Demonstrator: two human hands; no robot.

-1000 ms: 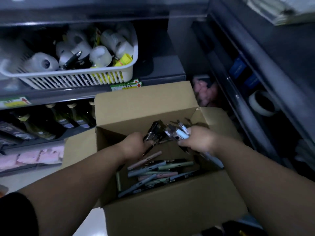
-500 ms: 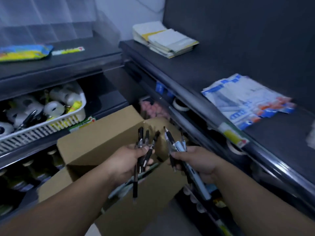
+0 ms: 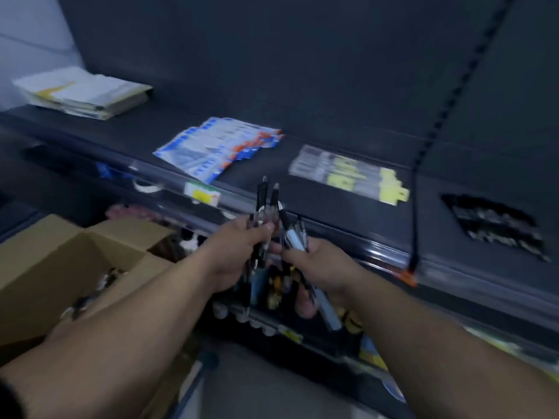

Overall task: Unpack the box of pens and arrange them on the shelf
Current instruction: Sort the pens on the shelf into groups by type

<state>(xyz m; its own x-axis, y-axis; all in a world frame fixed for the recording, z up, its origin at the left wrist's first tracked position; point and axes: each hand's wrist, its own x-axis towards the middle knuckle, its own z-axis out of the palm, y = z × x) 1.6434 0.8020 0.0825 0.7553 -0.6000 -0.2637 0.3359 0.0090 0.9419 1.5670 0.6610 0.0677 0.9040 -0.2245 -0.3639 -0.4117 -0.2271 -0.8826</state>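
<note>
We hold 2 bunches of pens just in front of the shelf's front rail. Our left hand (image 3: 239, 252) has fingers and thumb curled round a bunch of dark pens (image 3: 262, 207), which stand nearly upright, tips rising above the thumb and lower ends hanging below the palm. Our right hand (image 3: 320, 264) grips a second bunch (image 3: 295, 238) of dark pens with 1 pale blue barrel among them. It is tilted so the tops lean left toward the first bunch, and the pale barrel sticks out below the hand. The 2 hands are just beside each other; blur hides whether the bunches touch.

The cardboard box (image 3: 45, 261) stands open at lower left with its flaps spread, and a few more pens (image 3: 90, 294) lie inside, blurred.

On the dark shelf (image 3: 169, 125) beyond the hands lie a fan of blue-and-white packets (image 3: 217, 146), a row of clear packs with yellow tabs (image 3: 348, 173) to their right, and a stack of papers (image 3: 81, 96) far to the left. Further right lies a dark batch of packs (image 3: 496, 225) — too blurred to read. A price label (image 3: 202, 193) sits on the front rail, and a black slotted strip (image 3: 435, 122) runs down to an orange clip (image 3: 408, 275) at the rail.
</note>
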